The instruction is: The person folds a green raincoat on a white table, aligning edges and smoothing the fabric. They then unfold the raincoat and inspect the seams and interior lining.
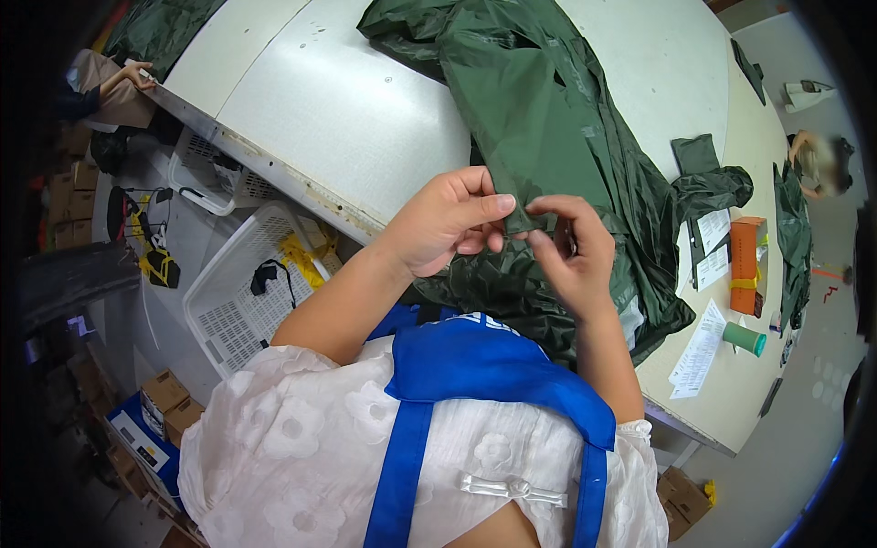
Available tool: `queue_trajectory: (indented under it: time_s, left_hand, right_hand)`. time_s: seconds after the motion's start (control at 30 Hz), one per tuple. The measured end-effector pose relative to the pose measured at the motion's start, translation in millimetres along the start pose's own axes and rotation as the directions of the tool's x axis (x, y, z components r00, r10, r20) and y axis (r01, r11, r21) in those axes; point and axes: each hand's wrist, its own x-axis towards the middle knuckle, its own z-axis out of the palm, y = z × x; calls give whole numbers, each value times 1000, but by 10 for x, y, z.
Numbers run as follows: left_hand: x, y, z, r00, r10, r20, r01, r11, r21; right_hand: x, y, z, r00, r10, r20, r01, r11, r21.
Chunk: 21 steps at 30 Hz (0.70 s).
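Note:
A dark green, shiny waterproof garment spreads over the pale table and hangs down its near edge in front of me. My left hand pinches an edge of it between thumb and fingers. Close beside it, my right hand grips the same edge with its thumb and fingertips. Between the two hands a small corner of the cloth shows. What lies inside the pinch is too small to make out.
White plastic baskets stand on the floor at left, one with yellow material inside. To the right on the table are an orange box, a green thread spool and paper sheets. Other people are at far left and far right.

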Motion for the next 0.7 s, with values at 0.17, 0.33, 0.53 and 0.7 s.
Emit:
queue_trajectory:
  time_s: [0.17,0.33,0.53,0.7]
  left_hand:
    - [-15,-42,50,998,20,-54,-16,997,70]
    - [-37,-57,72,995,83,-46,-79,993,88]
    - [-45,-97,47,993,114,-32,-108,982,155]
    - [-49,-105,54,991,131,-26,-124,976,180]
  right_hand:
    - [-117,-80,-120,1000,-7,-5,7,996,-90]
    - [-85,-314,-180,993,-59,103,94,920,-380]
    - [-94,-284,-184,983,-102,151,161,877,-453]
    - [-75,-297,-195,981,-104,162,168,872,-459]
